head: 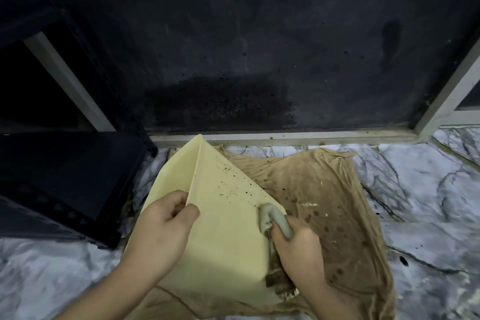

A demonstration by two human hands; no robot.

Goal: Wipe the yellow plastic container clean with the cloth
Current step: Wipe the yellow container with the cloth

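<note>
Cloth (275,221) bunched in right hand (298,249) hides container (220,236) edge.

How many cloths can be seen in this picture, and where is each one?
2. A small grey cloth is gripped in the right hand against the yellow container. A large stained tan cloth lies spread on the floor under the container. Others may be hidden.
</note>
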